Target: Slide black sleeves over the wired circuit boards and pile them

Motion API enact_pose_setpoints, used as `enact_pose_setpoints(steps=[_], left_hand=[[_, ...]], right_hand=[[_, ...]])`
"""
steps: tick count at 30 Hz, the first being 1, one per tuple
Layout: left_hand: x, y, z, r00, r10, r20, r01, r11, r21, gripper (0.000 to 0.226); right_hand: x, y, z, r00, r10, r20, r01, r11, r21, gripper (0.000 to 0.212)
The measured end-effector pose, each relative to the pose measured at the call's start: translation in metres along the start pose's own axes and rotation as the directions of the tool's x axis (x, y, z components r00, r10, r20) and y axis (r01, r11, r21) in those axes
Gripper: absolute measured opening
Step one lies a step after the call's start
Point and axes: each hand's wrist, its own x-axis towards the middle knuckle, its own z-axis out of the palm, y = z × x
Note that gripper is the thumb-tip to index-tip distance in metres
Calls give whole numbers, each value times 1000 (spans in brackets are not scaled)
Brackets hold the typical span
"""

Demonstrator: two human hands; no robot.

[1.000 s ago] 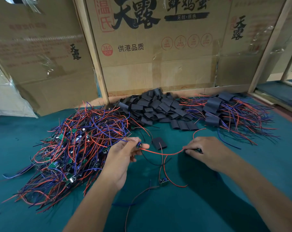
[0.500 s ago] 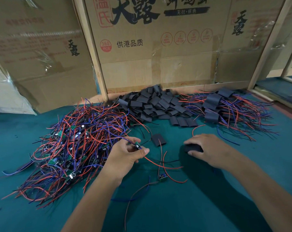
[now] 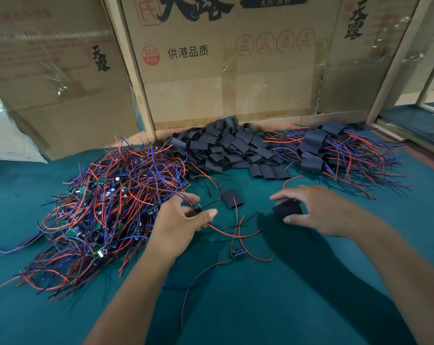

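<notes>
My left hand [image 3: 180,222] pinches a small wired circuit board [image 3: 198,208] between thumb and fingers; its red wire trails right across the green table. My right hand [image 3: 310,210] grips a black sleeve [image 3: 287,210] just above the table. Between the hands lies one loose black sleeve [image 3: 232,199]. Another wired board [image 3: 238,253] lies nearer me. A tangled heap of bare wired boards [image 3: 104,210] sits at the left, a heap of empty black sleeves [image 3: 229,146] at the back centre, and a pile of sleeved boards [image 3: 335,155] at the back right.
Flattened cardboard boxes [image 3: 226,70] and wooden posts [image 3: 134,70] wall off the back of the green table [image 3: 260,295]. A raised edge [image 3: 395,135] runs along the right side.
My right hand let go of the red wire, picked up a black sleeve and lifted it. My left hand kept hold of the board, and the wire went slack on the table.
</notes>
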Motion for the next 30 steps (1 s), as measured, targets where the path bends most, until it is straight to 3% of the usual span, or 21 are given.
enact_pose_setpoints(steps=[4, 9, 12, 17, 20, 22, 24, 30], left_hand=[[2, 0, 3, 1000, -10, -17, 9, 997, -77, 41], [2, -2, 3, 1000, 14, -9, -14, 999, -50, 40], [3, -4, 1, 1000, 28, 12, -28, 999, -20, 37], [4, -7, 0, 998, 44, 53, -45, 999, 11, 29], [3, -4, 1, 996, 63, 57, -60, 997, -51, 30], [1, 0, 2, 994, 86, 68, -77, 990, -120, 36], [-2, 5, 3, 990, 116, 80, -102, 981, -163, 45], [-8, 12, 7, 984, 144, 101, -109, 950, -292, 46]], right_hand=[[2, -5, 3, 999, -42, 28, 42, 999, 7, 50], [7, -16, 12, 988, -122, -92, 120, 993, -20, 51], [7, -19, 15, 986, -147, -75, 146, 989, -18, 42], [5, -36, 20, 996, -60, -65, 70, 982, 176, 26], [6, -59, 32, 992, -106, -64, 115, 982, 149, 9], [6, -73, 39, 989, -144, -41, 148, 984, 100, 31], [9, -83, 43, 987, -154, -41, 157, 982, 108, 39], [10, -88, 39, 978, -173, -114, 198, 945, 261, 6]])
